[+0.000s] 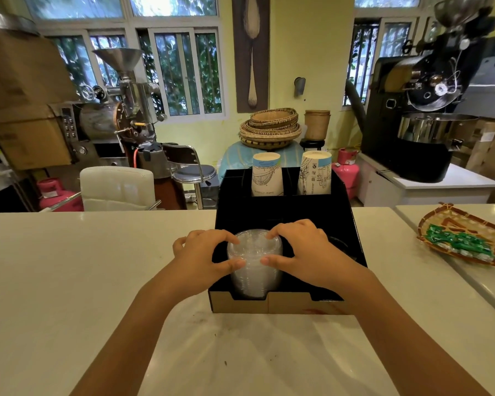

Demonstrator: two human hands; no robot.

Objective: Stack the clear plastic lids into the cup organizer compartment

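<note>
A stack of clear plastic lids stands in the front left compartment of the black cup organizer, which sits on the white counter. My left hand grips the stack from the left, thumb in front and fingers on its top rim. On the other side my right hand holds it the same way. The bottom of the stack is hidden behind the organizer's cardboard front wall. Two stacks of upside-down paper cups fill the rear compartments.
A woven tray with green wrapped sweets lies at the right on the adjoining counter. A dark round object sits in the organizer's front right compartment. Beyond the counter stand a white chair, a stool and roasting machines.
</note>
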